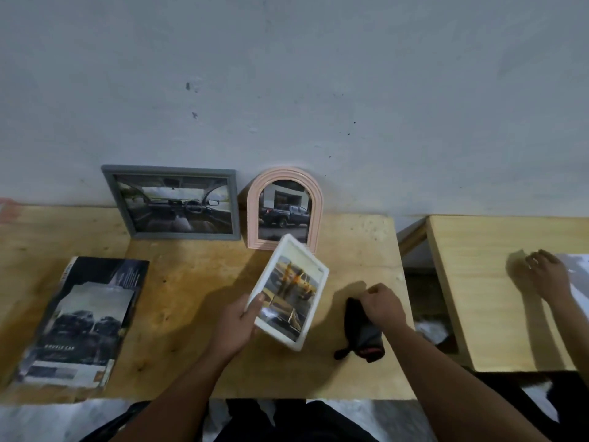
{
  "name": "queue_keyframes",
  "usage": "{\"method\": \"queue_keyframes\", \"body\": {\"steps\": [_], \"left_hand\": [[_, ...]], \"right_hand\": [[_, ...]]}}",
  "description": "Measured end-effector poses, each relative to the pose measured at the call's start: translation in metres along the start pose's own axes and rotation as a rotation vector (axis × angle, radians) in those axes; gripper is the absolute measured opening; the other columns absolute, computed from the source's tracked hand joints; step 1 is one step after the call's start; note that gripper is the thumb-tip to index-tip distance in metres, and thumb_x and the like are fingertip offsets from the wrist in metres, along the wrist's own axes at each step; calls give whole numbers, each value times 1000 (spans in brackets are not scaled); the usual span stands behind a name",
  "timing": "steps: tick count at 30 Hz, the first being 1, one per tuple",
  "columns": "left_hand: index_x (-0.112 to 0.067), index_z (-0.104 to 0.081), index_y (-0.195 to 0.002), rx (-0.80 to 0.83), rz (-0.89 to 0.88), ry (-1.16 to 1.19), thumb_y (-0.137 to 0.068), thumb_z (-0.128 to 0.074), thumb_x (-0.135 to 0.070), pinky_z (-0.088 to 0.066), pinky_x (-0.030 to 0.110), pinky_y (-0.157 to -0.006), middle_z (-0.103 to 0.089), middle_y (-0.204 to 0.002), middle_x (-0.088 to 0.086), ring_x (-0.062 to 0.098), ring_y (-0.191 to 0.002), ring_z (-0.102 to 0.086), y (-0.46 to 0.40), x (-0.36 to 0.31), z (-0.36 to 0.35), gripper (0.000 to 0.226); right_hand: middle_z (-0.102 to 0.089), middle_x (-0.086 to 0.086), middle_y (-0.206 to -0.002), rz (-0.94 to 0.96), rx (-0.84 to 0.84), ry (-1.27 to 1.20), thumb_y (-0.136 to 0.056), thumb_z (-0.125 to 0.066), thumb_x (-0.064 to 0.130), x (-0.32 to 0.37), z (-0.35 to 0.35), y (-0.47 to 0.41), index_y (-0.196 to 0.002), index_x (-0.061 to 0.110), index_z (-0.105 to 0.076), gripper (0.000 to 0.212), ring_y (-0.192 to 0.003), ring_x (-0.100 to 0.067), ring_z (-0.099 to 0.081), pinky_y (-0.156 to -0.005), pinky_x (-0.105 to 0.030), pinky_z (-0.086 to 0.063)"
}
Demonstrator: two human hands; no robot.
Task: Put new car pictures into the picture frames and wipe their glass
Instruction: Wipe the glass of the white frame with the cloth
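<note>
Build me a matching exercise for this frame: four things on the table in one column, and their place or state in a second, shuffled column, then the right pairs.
Things:
1. grey frame
2. pink arched frame
3. white frame
4. dark cloth

Place or state:
A. gripped by the right hand on the table
B. held tilted above the table by the left hand
C. leaning on the wall, left of the arched one
D. standing against the wall, showing a dark pickup

Pairs: 1-C, 2-D, 3-B, 4-A
</note>
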State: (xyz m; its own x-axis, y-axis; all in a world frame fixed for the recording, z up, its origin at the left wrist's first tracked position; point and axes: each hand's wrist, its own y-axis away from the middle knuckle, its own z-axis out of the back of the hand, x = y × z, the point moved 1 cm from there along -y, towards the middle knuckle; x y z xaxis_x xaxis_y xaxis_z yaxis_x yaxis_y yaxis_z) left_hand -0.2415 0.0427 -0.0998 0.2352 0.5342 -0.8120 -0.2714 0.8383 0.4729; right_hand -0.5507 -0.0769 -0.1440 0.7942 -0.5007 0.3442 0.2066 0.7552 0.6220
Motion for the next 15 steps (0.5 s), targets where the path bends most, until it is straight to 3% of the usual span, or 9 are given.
{"method": "queue_keyframes", "body": {"steps": [3,5,8,10,12,15], "left_hand": [[-14,-73,-96,-8,218,194,-103,-57,-40,-50,35,-60,-61,-65,5,19,-60,-59,2,27,-9,31],[-11,-73,-97,-9,353,285,-102,-59,-42,-58,37,-65,-70,-78,9,24,-71,-67,5,41,-16,34],[-10,-70,-105,-4,498,340,-101,-63,-36,-64,45,-73,-73,-100,17,32,-82,-74,9,57,-23,27],[-10,-67,-111,20,512,326,-100,-65,-32,-65,46,-72,-72,-104,18,33,-82,-76,10,65,-25,25],[-16,-67,-110,26,456,168,-96,-69,-36,-65,51,-72,-73,-100,15,34,-83,-75,13,70,-25,25],[-29,-63,-100,41,287,-243,-91,-69,-54,-61,45,-71,-71,-91,-1,21,-82,-70,18,78,-21,28]], "right_hand": [[-53,-6,-115,-95,79,113,-77,-70,67,-29,-17,4,-120,23,-43,67,-109,-34,-58,-90,-51,-55],[-56,-5,-114,-87,55,95,-77,-76,59,-36,-27,13,-125,25,-40,68,-108,-32,-60,-89,-51,-56],[-66,-11,-119,-12,49,-96,-83,-82,34,-35,-30,19,-136,15,-47,67,-104,-32,-64,-83,-41,-54],[-70,-16,-116,-26,60,-334,-82,-85,19,-34,-29,19,-120,8,-63,46,-98,-32,-66,-85,-43,-56],[-72,-21,-111,-147,137,-720,-81,-85,11,-33,-26,22,-108,5,-69,32,-93,-35,-69,-79,-48,-60],[-71,-21,-111,-323,401,-1193,-92,-74,18,-29,-18,25,-124,2,-65,36,-94,-35,-69,-75,-44,-58]]}}
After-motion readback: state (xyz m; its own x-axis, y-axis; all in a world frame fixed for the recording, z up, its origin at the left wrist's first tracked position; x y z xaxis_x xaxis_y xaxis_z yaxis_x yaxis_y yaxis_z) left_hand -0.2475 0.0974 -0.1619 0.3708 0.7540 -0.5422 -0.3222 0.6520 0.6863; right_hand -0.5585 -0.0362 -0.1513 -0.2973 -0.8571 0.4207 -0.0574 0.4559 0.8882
